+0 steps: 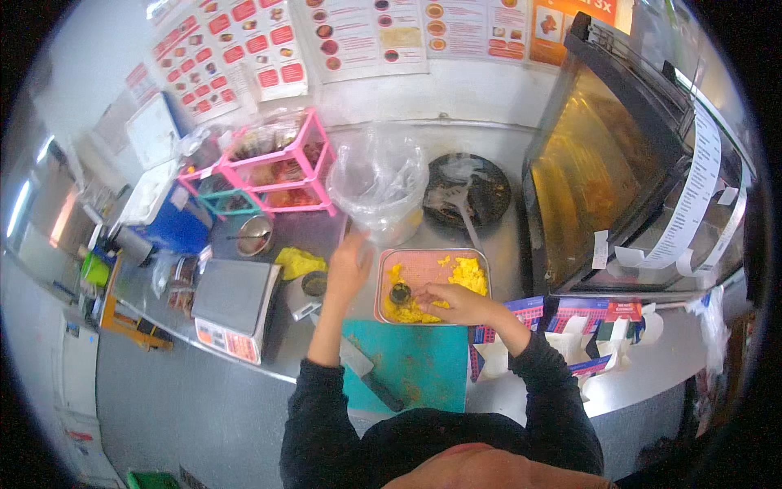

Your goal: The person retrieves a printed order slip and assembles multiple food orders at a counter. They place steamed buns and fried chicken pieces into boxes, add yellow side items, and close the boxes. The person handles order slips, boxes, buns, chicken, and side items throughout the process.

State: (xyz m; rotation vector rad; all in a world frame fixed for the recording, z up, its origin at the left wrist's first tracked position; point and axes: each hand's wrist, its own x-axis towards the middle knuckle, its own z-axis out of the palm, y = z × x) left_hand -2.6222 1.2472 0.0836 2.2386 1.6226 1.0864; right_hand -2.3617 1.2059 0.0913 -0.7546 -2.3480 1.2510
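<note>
My right hand (pixel 460 304) is over the near right part of a metal tray (pixel 381 306), fingers stretched out and apart, with nothing visible in them. The tray holds crumbly yellow food (pixel 469 275), heaped at its far right and scattered along the near side. A small dark round cup or ring (pixel 399 293) stands among the crumbs, left of my fingertips. My left hand (pixel 353 261) reaches forward past the tray's left side, close to a translucent bucket (pixel 377 204) lined with a clear bag. Its fingers are blurred, so their grip is unclear.
A knife (pixel 371 375) lies on a green cutting board (pixel 432 359) before me. To the left are a scale (pixel 236 306), a yellow cloth (pixel 301 263) and pink racks (pixel 277 163). Behind the tray sits a black pan (pixel 489 196); a glass display case (pixel 603 163) stands right.
</note>
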